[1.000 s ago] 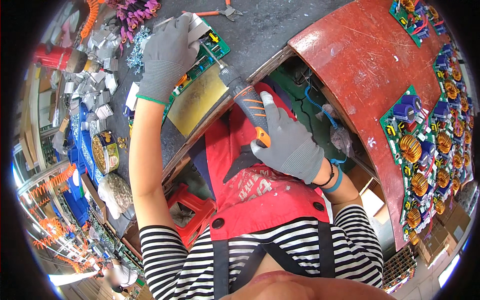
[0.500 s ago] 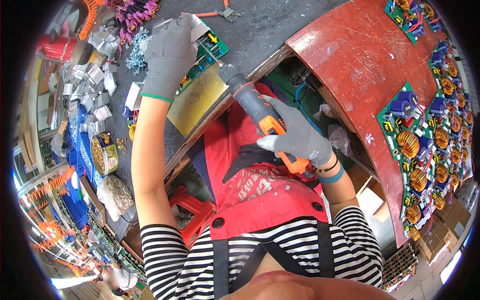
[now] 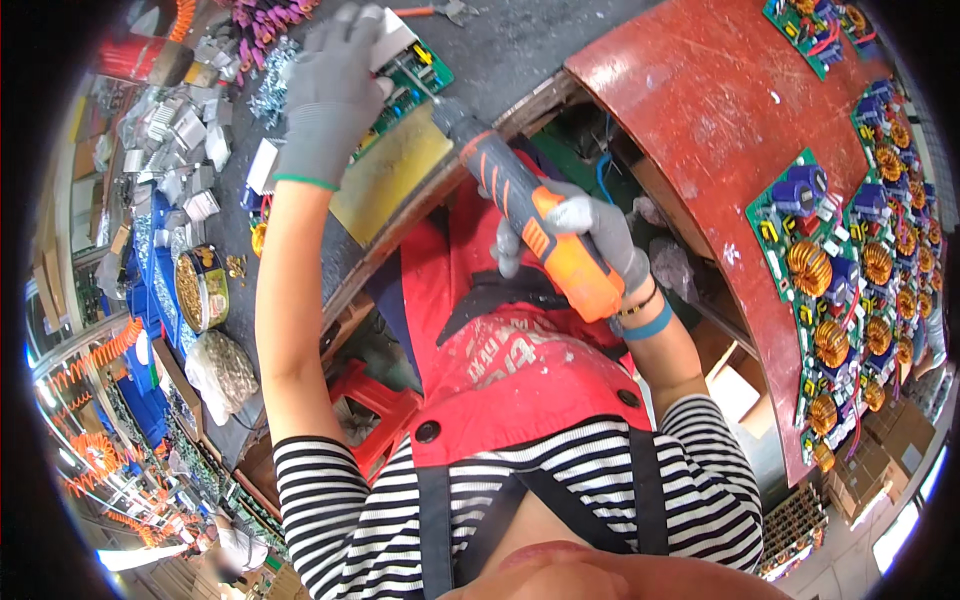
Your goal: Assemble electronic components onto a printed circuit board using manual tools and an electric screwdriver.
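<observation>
My left hand (image 3: pixel 335 85), in a grey glove with a green cuff, lies across a green circuit board (image 3: pixel 432 72), thumb by its near edge and fingers at the far side. Beside those fingers stands a pale metal heatsink (image 3: pixel 393 40); the hand hides much of the board. My right hand (image 3: pixel 595 235), also gloved, is wrapped round an orange and black power screwdriver (image 3: pixel 535 215). Its thin bit (image 3: pixel 415 80) slants up and left over the board, near the heatsink. Whether the tip touches a screw is too small to tell.
A yellow sheet (image 3: pixel 390 180) lies at the bench's near edge. Left are screws (image 3: pixel 272 90), loose heatsinks (image 3: pixel 180 130), a tub of brass-coloured parts (image 3: pixel 203 290) and a plastic bag (image 3: pixel 220 375). Finished-looking boards with copper coils (image 3: pixel 810 270) crowd the red tabletop (image 3: pixel 690 130). Orange-handled pliers (image 3: pixel 455 12) lie at the back.
My right hand has shifted its hold on the screwdriver, with fingers now showing on both sides of the body. The tool has tilted slightly. My left hand has stayed at the board.
</observation>
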Motion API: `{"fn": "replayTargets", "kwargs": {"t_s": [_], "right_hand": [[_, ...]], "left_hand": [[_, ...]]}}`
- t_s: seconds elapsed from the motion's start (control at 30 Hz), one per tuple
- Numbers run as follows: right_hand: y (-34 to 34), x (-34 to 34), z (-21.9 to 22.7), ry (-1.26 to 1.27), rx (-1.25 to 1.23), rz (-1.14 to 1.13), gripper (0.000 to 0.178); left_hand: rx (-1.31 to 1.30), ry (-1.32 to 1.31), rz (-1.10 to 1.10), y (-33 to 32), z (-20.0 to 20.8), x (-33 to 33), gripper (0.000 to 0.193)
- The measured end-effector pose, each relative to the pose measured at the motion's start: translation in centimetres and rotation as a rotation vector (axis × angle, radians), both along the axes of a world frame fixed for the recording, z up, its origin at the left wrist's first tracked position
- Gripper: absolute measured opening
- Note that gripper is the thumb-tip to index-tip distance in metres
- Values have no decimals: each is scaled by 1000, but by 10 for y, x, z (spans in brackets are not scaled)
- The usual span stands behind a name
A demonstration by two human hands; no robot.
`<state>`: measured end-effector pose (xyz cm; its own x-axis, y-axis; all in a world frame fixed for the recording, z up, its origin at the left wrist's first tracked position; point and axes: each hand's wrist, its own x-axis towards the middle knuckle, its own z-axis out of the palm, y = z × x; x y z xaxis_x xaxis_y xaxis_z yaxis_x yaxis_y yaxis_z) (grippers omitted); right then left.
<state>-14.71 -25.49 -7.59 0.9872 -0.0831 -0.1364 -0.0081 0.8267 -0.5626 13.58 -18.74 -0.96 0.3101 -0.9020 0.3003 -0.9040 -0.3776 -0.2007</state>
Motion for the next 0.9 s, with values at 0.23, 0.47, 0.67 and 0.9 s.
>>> {"fn": "replayTargets", "kwargs": {"t_s": [0.23, 0.47, 0.67, 0.9], "right_hand": [[-5, -1, 2, 29, 23, 7, 57], [-5, -5, 2, 63, 143, 42, 59], [1, -6, 8, 103, 122, 21, 59], [-4, -5, 6, 90, 78, 41, 64]], "left_hand": [[-273, 417, -517, 90, 3, -158, 27], [-287, 833, -290, 94, -39, -208, 43], [-258, 791, -294, 97, -52, -213, 39], [-353, 848, -414, 93, -60, -212, 41]]}}
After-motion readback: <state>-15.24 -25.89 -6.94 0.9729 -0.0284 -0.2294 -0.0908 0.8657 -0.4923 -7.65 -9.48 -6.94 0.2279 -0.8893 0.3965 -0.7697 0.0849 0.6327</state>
